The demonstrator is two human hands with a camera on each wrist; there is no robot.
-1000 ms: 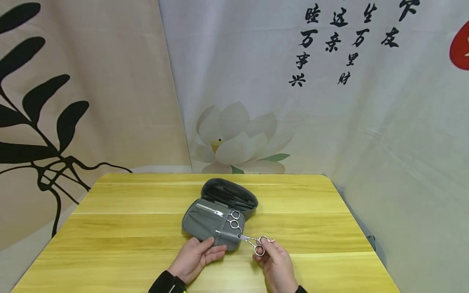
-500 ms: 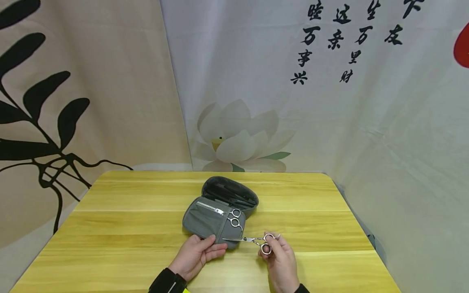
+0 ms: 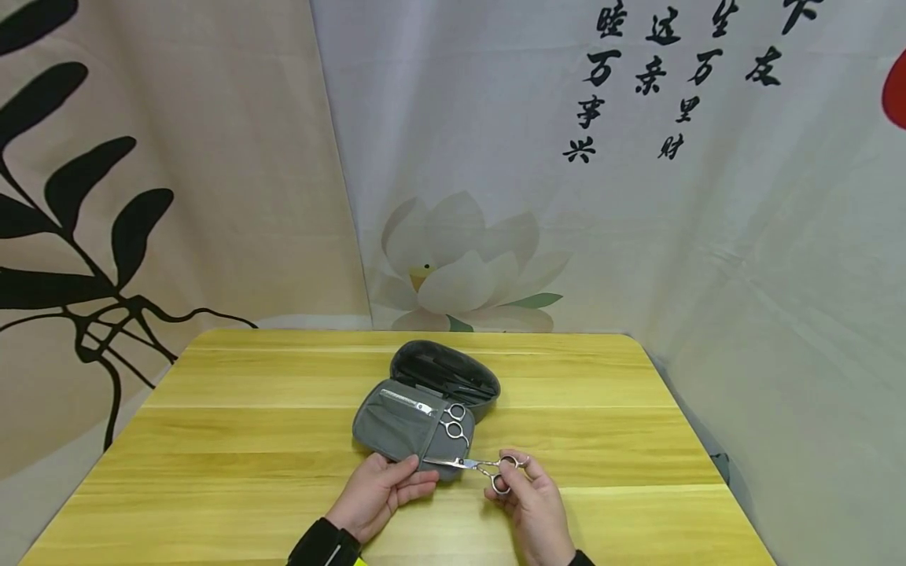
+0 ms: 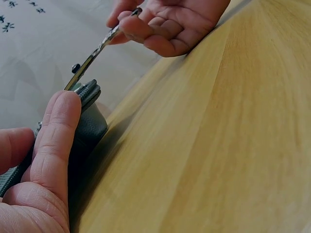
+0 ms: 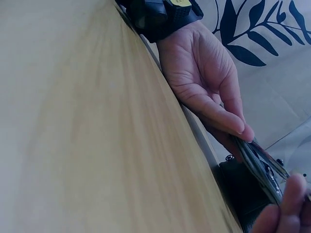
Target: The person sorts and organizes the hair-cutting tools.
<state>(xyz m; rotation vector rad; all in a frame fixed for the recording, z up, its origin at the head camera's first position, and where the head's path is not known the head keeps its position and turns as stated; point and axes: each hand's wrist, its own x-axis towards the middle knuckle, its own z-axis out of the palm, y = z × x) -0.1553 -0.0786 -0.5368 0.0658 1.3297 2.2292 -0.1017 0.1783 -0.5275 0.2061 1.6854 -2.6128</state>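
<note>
A grey zip case lies unfolded on the table, its flap [image 3: 396, 432] tilted toward me and its hollow half [image 3: 488, 407] behind. My left hand [image 3: 375, 497] pinches the flap's near edge, thumb on top and fingers beneath. In my right hand [image 3: 534, 507], silver scissors [image 3: 469, 464] are held by the finger rings, their blades pointing left across the flap's pocket band near my left thumb. Whether the tips are inside the pocket I cannot tell. A second pair of scissors, thinning shears [image 3: 454, 429], sits in the flap's pocket, with toothed blade and rings showing.
Dark items [image 3: 460, 385], hard to make out, lie inside the hollow half. The yellow wooden table [image 3: 248, 440] ends at a printed cloth backdrop [image 3: 708, 259] behind and at the sides.
My right hand drew the scissors slightly right, then brought them back left over the flap's pocket band. The left hand's hold on the flap stays the same.
</note>
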